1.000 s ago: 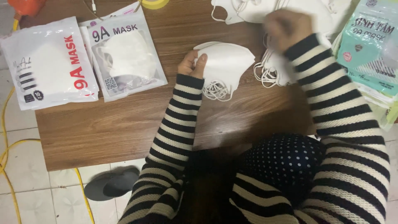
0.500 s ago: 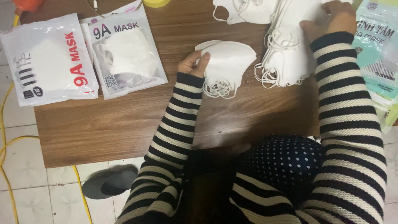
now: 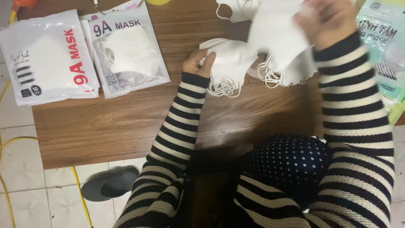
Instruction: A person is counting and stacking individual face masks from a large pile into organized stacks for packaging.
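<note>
My left hand (image 3: 199,61) grips the left edge of a small stack of white face masks (image 3: 230,63) lying on the wooden table (image 3: 126,118), their ear loops hanging toward me. My right hand (image 3: 327,21), blurred by motion, holds a single white mask (image 3: 278,31) lifted just above a larger pile of white masks (image 3: 291,69) at the table's far right. The lifted mask hangs over the gap between the pile and the small stack.
Two sealed white mask packets (image 3: 46,55) (image 3: 126,50) lie at the table's left. A green-printed packet (image 3: 386,59) lies at the right edge. A dark slipper (image 3: 110,184) and a yellow cable (image 3: 80,190) are on the tiled floor.
My right hand went from the pile's far side to its top right, then lifted one mask off and carried it left toward the small stack. My left hand stayed on the stack.
</note>
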